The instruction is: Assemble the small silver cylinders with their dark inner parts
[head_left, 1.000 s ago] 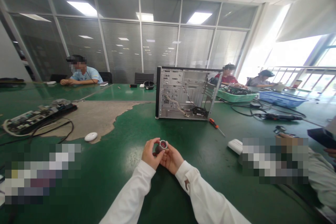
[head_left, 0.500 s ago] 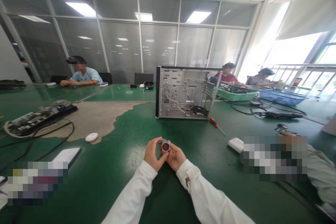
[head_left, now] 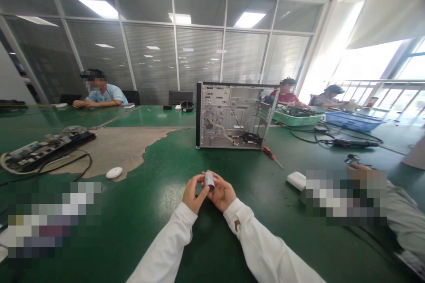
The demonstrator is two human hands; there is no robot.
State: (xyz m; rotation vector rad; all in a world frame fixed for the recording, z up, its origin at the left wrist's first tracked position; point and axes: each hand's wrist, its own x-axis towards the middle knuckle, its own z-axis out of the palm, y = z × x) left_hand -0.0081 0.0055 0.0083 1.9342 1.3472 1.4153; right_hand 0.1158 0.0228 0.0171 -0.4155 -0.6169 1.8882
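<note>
Fingers of the left hand (head_left: 193,193) and right hand (head_left: 223,190) were closed around a small metallic cylinder (head_left: 209,181), held above the green table (head_left: 159,239). Beyond it stood an open computer case (head_left: 234,117), with an orange-handled screwdriver (head_left: 272,157) near its lower right corner.

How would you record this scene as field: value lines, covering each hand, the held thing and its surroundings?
Left hand: holds silvery cylinder in its fingers
Right hand: fingers on the same silvery cylinder
Surface: green table
Ahead: open computer case
Near case: orange-handled screwdriver, on the right
Left side: round white disc
Far right: green basket, blue basket
</note>
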